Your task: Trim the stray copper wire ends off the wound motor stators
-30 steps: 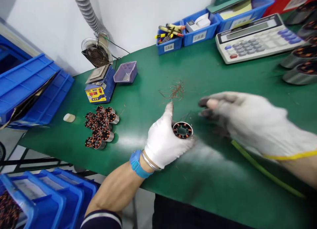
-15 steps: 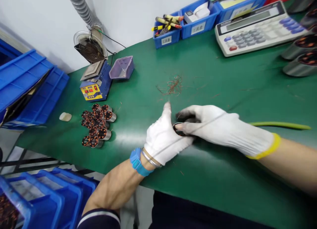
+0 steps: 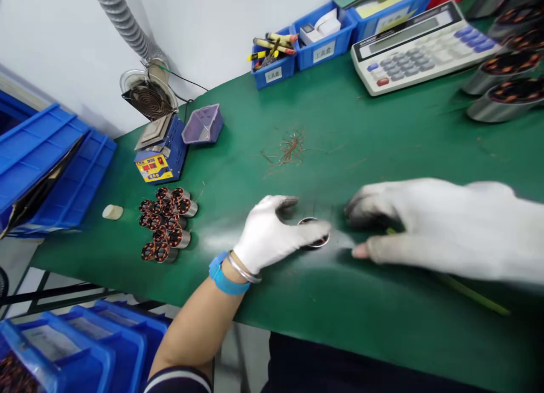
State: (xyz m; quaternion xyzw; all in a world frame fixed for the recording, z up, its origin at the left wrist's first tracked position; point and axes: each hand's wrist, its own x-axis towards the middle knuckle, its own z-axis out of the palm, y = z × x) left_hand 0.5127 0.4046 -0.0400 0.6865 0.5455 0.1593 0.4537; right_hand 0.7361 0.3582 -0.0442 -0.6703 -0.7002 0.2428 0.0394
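right hand (image 3: 437, 229) pulled back from stator (image 3: 315, 240); left hand (image 3: 272, 234) covers it.

My white-gloved left hand (image 3: 272, 234) covers most of the small round metal stator ring (image 3: 317, 241), so I see only its right rim. Just right of that ring, my white-gloved right hand (image 3: 437, 229) is motion-blurred and runs off the frame's right edge; it probably hides one end of the thin green stick (image 3: 471, 294). Far right of the ring, the large grey wound stators (image 3: 505, 101) are cut by the edge. Labels on the blue plastic tool bins (image 3: 314, 42) behind are too small to read.
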